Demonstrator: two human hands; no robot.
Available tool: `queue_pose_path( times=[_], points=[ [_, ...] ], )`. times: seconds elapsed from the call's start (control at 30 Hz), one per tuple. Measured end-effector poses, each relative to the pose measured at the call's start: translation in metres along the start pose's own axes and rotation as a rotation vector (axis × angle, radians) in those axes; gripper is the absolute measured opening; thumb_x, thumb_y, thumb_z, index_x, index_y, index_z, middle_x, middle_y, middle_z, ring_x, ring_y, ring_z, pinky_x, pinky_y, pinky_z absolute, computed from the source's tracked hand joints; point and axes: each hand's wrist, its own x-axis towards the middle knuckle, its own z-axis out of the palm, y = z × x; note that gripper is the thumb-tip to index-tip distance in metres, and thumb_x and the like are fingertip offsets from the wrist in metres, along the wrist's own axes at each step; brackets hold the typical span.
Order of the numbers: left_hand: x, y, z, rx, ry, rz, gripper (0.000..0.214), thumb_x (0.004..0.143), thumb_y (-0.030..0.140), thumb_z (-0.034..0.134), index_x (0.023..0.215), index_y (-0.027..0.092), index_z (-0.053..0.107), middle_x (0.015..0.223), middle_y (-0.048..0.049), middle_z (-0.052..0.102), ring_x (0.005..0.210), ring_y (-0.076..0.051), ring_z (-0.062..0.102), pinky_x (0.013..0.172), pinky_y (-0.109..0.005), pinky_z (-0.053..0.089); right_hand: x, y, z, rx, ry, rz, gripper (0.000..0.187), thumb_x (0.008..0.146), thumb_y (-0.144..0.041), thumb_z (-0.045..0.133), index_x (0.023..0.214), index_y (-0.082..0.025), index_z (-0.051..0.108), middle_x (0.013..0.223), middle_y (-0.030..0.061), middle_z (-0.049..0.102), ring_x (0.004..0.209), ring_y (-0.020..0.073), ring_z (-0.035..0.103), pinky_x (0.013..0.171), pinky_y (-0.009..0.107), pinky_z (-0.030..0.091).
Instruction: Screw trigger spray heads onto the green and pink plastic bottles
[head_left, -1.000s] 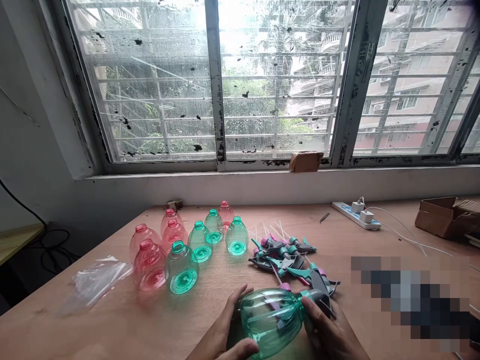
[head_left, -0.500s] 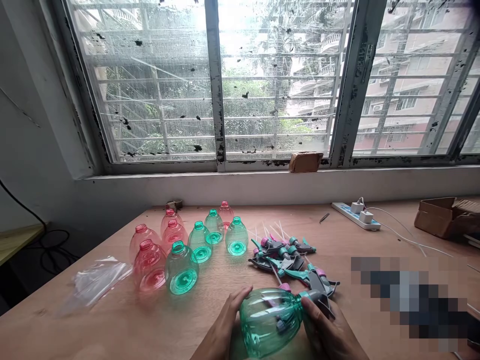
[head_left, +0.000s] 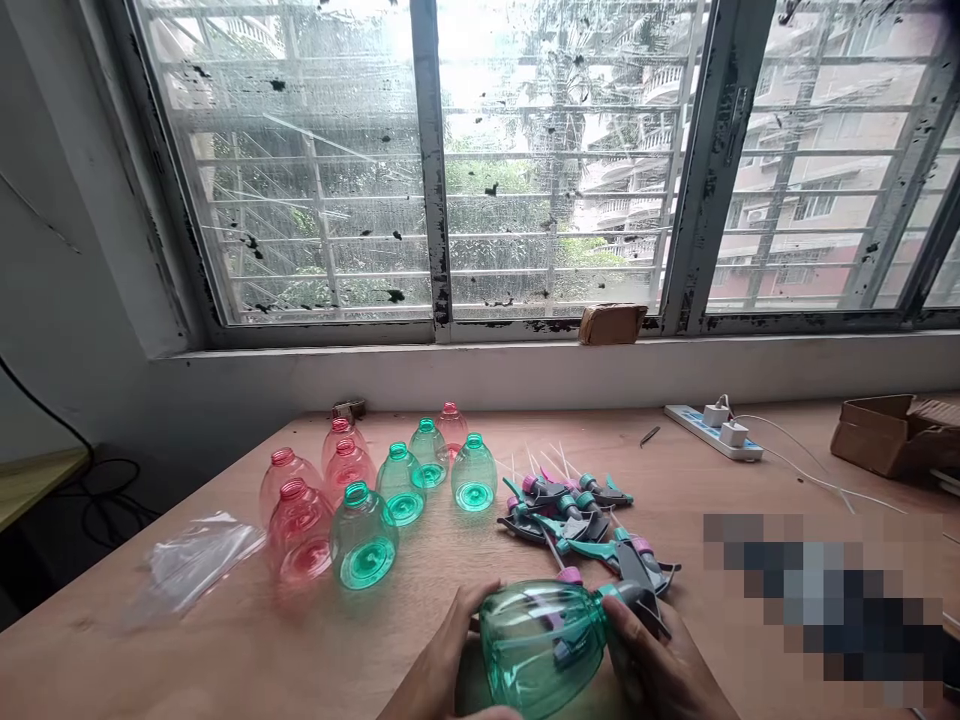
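A clear green spray bottle [head_left: 536, 640] lies on its side between my hands, base to the left, neck to the right. My left hand [head_left: 442, 650] is closed around its base end, the thumb low at the frame's bottom edge. At the neck, my right hand [head_left: 660, 650] grips the grey trigger spray head [head_left: 643, 603], whose teal collar sits against the bottle's mouth. Whether the collar is fully screwed on cannot be seen. Just beyond is a pile of loose trigger spray heads [head_left: 570, 510], grey with teal and pink parts and thin white tubes.
Several uncapped green bottles [head_left: 365, 545] and red bottles [head_left: 300, 535] stand left of centre. A plastic bag [head_left: 199, 560] lies at the left. Back right are a power strip [head_left: 712, 432], white cables and a cardboard box [head_left: 877, 440]. A pixelated patch covers the right side.
My left hand has shifted slightly on the bottle's base, and its thumb now shows at the bottom edge. The right hand and spray head look nearly the same.
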Motion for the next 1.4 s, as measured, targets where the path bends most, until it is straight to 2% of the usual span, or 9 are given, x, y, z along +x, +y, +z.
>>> queue_pose_path(
  times=[0.2,0.3,0.43,0.77,0.97,1.07,1.17,1.27,1.4],
  points=[
    [0.0,0.003,0.003,0.126,0.066,0.119,0.087,0.085,0.064,0.071,0.156,0.037,0.028,0.157,-0.0105,0.039,0.147,-0.038,0.037,0.121,-0.049,0.032,0.001,0.001,-0.002,-0.069,-0.011,-0.033,0.061,0.082,-0.075,0.066,0.057,-0.022,0.047,0.043,-0.0067,0.041,0.039,0.0081,0.033,0.043,0.023,0.024],
    [-0.001,0.003,0.001,0.048,0.034,0.058,0.095,0.084,0.071,0.065,0.159,0.034,0.02,0.16,-0.0129,0.037,0.143,-0.038,0.044,0.116,-0.048,0.04,0.001,0.002,-0.003,-0.059,0.0,-0.022,0.061,0.082,-0.075,0.066,0.057,-0.022,0.047,0.042,-0.0066,0.041,0.039,0.0087,0.034,0.042,0.023,0.025],
    [-0.003,-0.002,0.0,0.007,0.017,-0.069,0.08,0.094,0.066,0.056,0.159,0.034,0.022,0.158,-0.0115,0.047,0.144,-0.036,0.045,0.119,-0.048,0.035,0.0,0.002,-0.002,-0.037,0.016,-0.022,0.06,0.079,-0.075,0.068,0.06,-0.022,0.048,0.042,-0.007,0.042,0.038,0.0084,0.034,0.042,0.023,0.023],
    [0.001,0.0,0.0,0.077,0.088,0.153,0.11,0.066,0.064,0.087,0.155,0.039,0.027,0.152,-0.0123,0.042,0.142,-0.041,0.04,0.116,-0.051,0.037,-0.003,0.0,0.002,-0.038,0.077,0.002,0.062,0.072,-0.076,0.074,0.057,-0.021,0.049,0.046,-0.0059,0.043,0.044,0.0099,0.035,0.045,0.024,0.025],
    [0.0,0.002,0.0,-0.136,0.037,0.031,0.096,0.084,0.075,0.061,0.159,0.033,0.018,0.16,-0.014,0.036,0.141,-0.038,0.045,0.115,-0.049,0.04,-0.004,-0.005,0.003,-0.007,0.098,0.046,0.063,0.069,-0.079,0.074,0.065,-0.022,0.049,0.049,-0.0073,0.044,0.045,0.0092,0.034,0.045,0.024,0.023],
    [0.001,0.007,-0.003,-0.157,0.003,-0.087,0.082,0.091,0.073,0.052,0.157,0.029,0.028,0.156,-0.0133,0.046,0.142,-0.036,0.046,0.118,-0.049,0.037,-0.005,-0.007,0.003,-0.015,0.125,0.029,0.063,0.066,-0.079,0.076,0.064,-0.021,0.049,0.049,-0.0055,0.049,0.048,0.0111,0.038,0.048,0.025,0.026],
    [0.001,0.01,-0.004,-0.109,-0.028,-0.136,0.074,0.089,0.066,0.064,0.15,0.028,0.042,0.151,-0.0121,0.055,0.141,-0.037,0.048,0.119,-0.047,0.036,-0.005,-0.004,0.002,-0.03,0.155,0.031,0.064,0.065,-0.08,0.075,0.065,-0.021,0.051,0.05,-0.0045,0.051,0.05,0.0123,0.04,0.049,0.025,0.029],
    [-0.001,0.011,-0.001,-0.215,0.004,-0.097,0.091,0.079,0.063,0.079,0.151,0.028,0.035,0.15,-0.0146,0.054,0.136,-0.038,0.054,0.113,-0.045,0.045,-0.005,0.0,0.001,-0.047,0.182,0.03,0.063,0.066,-0.08,0.075,0.067,-0.021,0.053,0.051,-0.0041,0.052,0.048,0.0131,0.041,0.048,0.026,0.03],
    [-0.004,0.007,0.001,-0.165,0.098,0.016,0.093,0.078,0.057,0.082,0.153,0.033,0.031,0.155,-0.0147,0.046,0.139,-0.037,0.05,0.116,-0.048,0.039,-0.005,0.002,0.0,-0.055,0.131,-0.048,0.06,0.07,-0.076,0.076,0.06,-0.02,0.055,0.051,-0.0025,0.054,0.047,0.0135,0.044,0.047,0.026,0.035]
  ],
)
